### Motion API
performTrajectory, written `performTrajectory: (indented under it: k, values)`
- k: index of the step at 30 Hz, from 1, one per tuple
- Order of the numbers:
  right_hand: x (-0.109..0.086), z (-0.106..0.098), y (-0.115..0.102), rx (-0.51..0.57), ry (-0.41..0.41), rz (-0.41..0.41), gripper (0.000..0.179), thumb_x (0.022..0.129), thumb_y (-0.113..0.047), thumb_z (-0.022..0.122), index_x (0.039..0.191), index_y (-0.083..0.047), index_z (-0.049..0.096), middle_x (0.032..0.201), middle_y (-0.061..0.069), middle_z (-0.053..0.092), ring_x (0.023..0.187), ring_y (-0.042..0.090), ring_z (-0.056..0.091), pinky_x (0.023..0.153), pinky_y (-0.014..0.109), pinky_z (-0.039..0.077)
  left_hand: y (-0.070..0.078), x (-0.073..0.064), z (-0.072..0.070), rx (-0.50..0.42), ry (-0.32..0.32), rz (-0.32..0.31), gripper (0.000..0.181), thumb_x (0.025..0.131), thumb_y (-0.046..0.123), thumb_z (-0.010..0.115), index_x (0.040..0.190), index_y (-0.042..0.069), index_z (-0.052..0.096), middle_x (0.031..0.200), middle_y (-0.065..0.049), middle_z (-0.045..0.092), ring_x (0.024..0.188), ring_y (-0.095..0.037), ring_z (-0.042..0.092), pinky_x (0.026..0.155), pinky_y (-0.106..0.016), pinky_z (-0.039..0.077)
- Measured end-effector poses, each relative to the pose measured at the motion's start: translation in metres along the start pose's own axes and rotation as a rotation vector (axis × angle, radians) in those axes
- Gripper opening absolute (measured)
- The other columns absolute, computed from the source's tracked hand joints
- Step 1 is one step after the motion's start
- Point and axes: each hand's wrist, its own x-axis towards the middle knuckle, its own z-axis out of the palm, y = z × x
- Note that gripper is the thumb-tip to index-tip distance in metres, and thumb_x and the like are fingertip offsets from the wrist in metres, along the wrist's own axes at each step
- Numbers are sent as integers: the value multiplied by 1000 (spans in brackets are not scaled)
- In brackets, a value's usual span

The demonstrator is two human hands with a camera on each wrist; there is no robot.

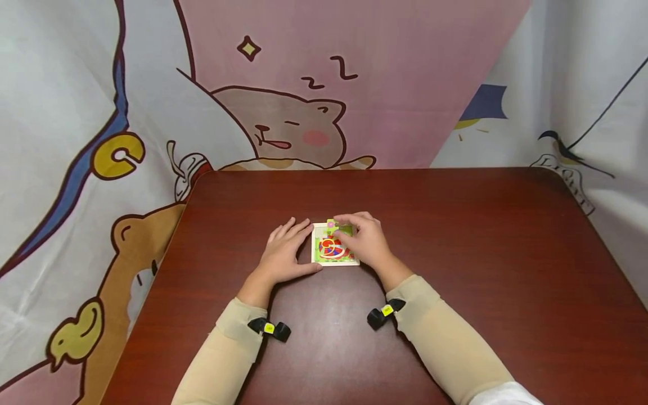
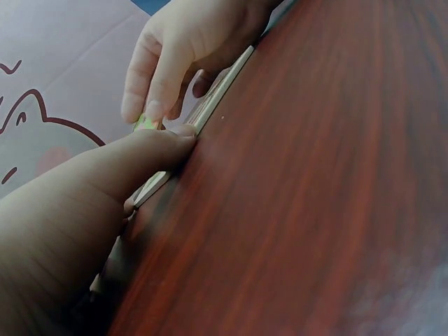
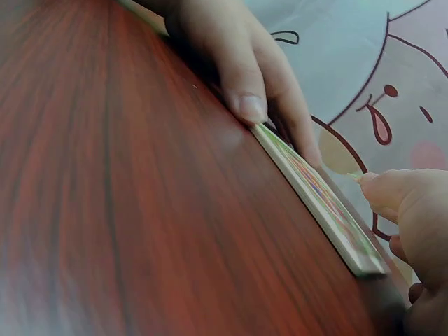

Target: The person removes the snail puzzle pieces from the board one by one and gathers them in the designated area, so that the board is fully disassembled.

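A small square picture puzzle in a pale wooden tray [image 1: 336, 264] lies flat on the table. Its picture shows a red spiral with blue patches on green. My right hand [image 1: 368, 242] pinches a green puzzle piece with a pink spot [image 1: 331, 224] between thumb and fingers, over the tray's upper part. At the tray's left side rests my left hand [image 1: 285, 253], fingers extended near the upper corner and thumb touching the lower edge. In the left wrist view the piece [image 2: 145, 123] shows at the right fingertips; the right wrist view shows only a sliver of it.
The dark red wooden table [image 1: 486, 264] stretches around the tray on all sides. Behind it hangs a cloth [image 1: 395, 73] printed with cartoon animals. Each wrist carries a black strap with a camera [image 1: 275, 329].
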Motion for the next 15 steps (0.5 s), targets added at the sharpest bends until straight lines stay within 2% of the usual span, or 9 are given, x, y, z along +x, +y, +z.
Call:
performTrajectory:
  k: [4,11,15]
  values:
    - [-4,-14,8,-25,19,-15,36,90,-17,89,125,-12,81,109,4,79,112,27,64,109,58,38,0,0,0,-4,6,3,106,81,70,78,165,15,44,171,-4,38,161,-35,21,126,-58,17]
    - [-13,-39,24,-69,37,-28,35,88,-10,89,121,-9,81,110,6,80,107,28,66,98,52,49,0,3,3,3,9,15,107,81,71,77,166,16,43,171,-3,37,161,-34,21,126,-57,17]
    - [-18,-47,30,-96,31,-5,35,89,-11,88,123,-9,80,111,6,80,109,28,66,100,54,48,0,1,3,0,6,7,105,81,69,77,166,17,43,171,-4,37,161,-35,21,126,-57,16]
